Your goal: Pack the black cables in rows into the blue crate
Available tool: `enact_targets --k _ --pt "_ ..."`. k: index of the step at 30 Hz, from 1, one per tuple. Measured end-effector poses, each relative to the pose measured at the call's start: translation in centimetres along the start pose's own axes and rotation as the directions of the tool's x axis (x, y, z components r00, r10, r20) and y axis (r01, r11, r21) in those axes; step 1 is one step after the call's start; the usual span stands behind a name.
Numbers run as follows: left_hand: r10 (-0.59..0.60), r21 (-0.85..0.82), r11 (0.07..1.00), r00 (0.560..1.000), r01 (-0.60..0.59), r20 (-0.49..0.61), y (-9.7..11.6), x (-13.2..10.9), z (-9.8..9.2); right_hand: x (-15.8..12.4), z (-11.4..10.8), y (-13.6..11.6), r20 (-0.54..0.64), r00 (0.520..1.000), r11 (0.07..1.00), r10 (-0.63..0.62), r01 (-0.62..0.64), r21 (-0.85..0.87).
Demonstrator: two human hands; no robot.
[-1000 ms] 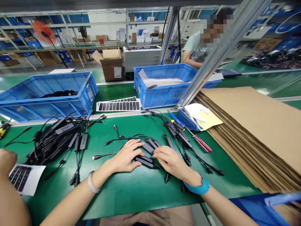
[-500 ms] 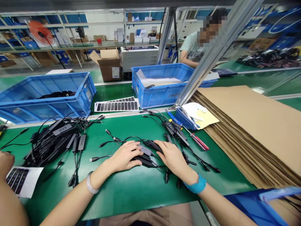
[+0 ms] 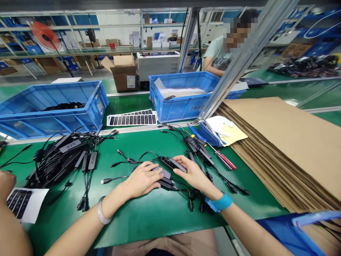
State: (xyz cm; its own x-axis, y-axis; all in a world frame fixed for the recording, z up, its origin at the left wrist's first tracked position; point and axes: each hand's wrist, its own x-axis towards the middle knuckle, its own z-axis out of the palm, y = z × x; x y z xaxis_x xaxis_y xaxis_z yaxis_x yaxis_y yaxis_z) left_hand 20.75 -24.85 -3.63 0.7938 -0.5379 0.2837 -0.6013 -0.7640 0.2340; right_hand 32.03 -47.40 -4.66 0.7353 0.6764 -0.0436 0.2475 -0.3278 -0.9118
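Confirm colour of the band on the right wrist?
Bright blue wristband, seen clearly in the head view, just behind the right hand.

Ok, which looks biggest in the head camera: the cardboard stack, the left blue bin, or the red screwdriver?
1. Brown flat cardboard stack.
2. Left blue plastic bin; it sits farther away, so this ranking is unsure.
3. Red-handled screwdriver, clearly smallest.

Two blue crates point(image 3: 53, 106) – two label sheets point(image 3: 131, 119) – one screwdriver point(image 3: 225, 160) – one cardboard stack point(image 3: 287, 142)

Both arms are showing bare, no sleeves. Left hand point(image 3: 141, 181) is wearing a pale translucent bangle just behind it; right hand point(image 3: 194, 174) is wearing a blue wristband w/ small tab.
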Motion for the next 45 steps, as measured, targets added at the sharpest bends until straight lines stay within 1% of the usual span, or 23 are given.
enact_targets --k 2,3,5,7,10,12,14,16,19,21,24,27,29,31,35,36,37,40,41,42,44,45 --pt "-0.006 0.029 1.0 1.0 0.006 0.007 0.3 -0.1 0.2 0.1 0.3 -0.2 -0.025 1.0 0.998 -0.008 0.007 -0.062" --pt "-0.02 0.006 1.0 1.0 0.02 0.011 0.4 -0.2 0.2 0.1 0.5 -0.4 -0.049 0.999 0.993 -0.017 0.011 -0.121" --pt "-0.071 -0.089 0.993 0.997 0.072 0.011 0.4 -0.1 0.1 0.0 0.8 -0.8 -0.095 0.994 0.972 -0.059 0.035 -0.234" --pt "-0.122 -0.199 0.972 0.992 0.124 0.02 0.2 0.1 0.0 -0.1 1.0 -1.2 -0.108 0.988 0.95 -0.112 0.075 -0.302" --pt "-0.18 -0.316 0.931 0.983 0.183 0.04 -0.1 0.4 -0.2 -0.4 1.0 -1.3 -0.072 0.984 0.939 -0.163 0.132 -0.318" --pt "-0.214 -0.363 0.907 0.976 0.213 0.038 -0.3 0.3 -0.3 -0.5 0.8 -1.2 -0.053 0.986 0.948 -0.158 0.136 -0.289" --pt "-0.23 -0.389 0.895 0.973 0.221 0.023 -0.4 0.2 -0.3 -0.5 0.7 -1.1 -0.055 0.989 0.959 -0.139 0.12 -0.257" --pt "-0.218 -0.393 0.897 0.976 0.201 0.002 -0.4 0.0 -0.1 -0.5 0.8 -1.2 -0.086 0.987 0.961 -0.134 0.109 -0.255" --pt "-0.172 -0.369 0.918 0.984 0.143 -0.048 -0.5 -0.3 0.1 -0.4 1.1 -1.6 -0.114 0.979 0.946 -0.168 0.127 -0.297" --pt "-0.138 -0.335 0.936 0.987 0.104 -0.079 -0.4 -0.4 0.2 -0.4 1.3 -2.0 -0.08 0.983 0.945 -0.168 0.137 -0.296" --pt "-0.105 -0.272 0.959 0.99 0.076 -0.094 -0.4 -0.5 0.2 -0.5 1.5 -2.4 -0.016 0.993 0.969 -0.114 0.107 -0.222" --pt "-0.115 -0.198 0.975 0.99 0.098 -0.076 -0.2 -0.5 0.1 -0.7 1.6 -2.6 -0.018 0.995 0.985 -0.099 0.096 -0.146" --pt "-0.116 -0.135 0.985 0.992 0.108 -0.056 0.0 -0.4 0.2 -0.8 1.7 -2.7 -0.022 0.992 0.98 -0.124 0.119 -0.158" --pt "-0.114 -0.07 0.991 0.993 0.112 -0.03 0.3 -0.3 0.4 -0.9 1.6 -2.7 0.007 0.992 0.979 -0.127 0.126 -0.161" --pt "-0.141 0.011 0.99 0.99 0.141 0.025 0.8 -0.1 0.6 -0.8 0.9 -2.9 0.082 0.993 0.995 -0.081 0.085 -0.054" --pt "-0.143 0.021 0.99 0.989 0.143 0.03 0.8 0.0 0.6 -0.8 0.8 -3.0 0.078 0.994 0.995 -0.075 0.08 -0.063" --pt "-0.142 0.028 0.99 0.989 0.141 0.03 0.9 0.0 0.5 -0.7 0.7 -3.1 0.064 0.996 0.991 -0.067 0.074 -0.11" --pt "-0.114 0.022 0.993 0.993 0.113 0.027 0.9 0.2 0.4 -0.5 0.7 -3.3 -0.001 0.999 0.935 -0.051 0.047 -0.353" --pt "-0.102 0.013 0.995 0.994 0.101 0.029 0.9 0.1 0.3 -0.4 0.7 -3.3 -0.002 0.999 0.917 -0.05 0.045 -0.395" --pt "-0.09 0.006 0.996 0.995 0.09 0.032 0.9 0.1 0.3 -0.2 0.8 -3.3 0.011 0.999 0.917 -0.048 0.049 -0.395" --pt "-0.083 0.005 0.997 0.996 0.083 0.03 0.9 -0.1 0.4 0.0 0.9 -2.8 0.049 0.999 0.952 -0.022 0.036 -0.305" --pt "-0.088 0.007 0.996 0.996 0.088 0.026 0.9 -0.2 0.4 0.1 0.8 -2.5 0.061 0.998 0.967 0.008 0.007 -0.256"
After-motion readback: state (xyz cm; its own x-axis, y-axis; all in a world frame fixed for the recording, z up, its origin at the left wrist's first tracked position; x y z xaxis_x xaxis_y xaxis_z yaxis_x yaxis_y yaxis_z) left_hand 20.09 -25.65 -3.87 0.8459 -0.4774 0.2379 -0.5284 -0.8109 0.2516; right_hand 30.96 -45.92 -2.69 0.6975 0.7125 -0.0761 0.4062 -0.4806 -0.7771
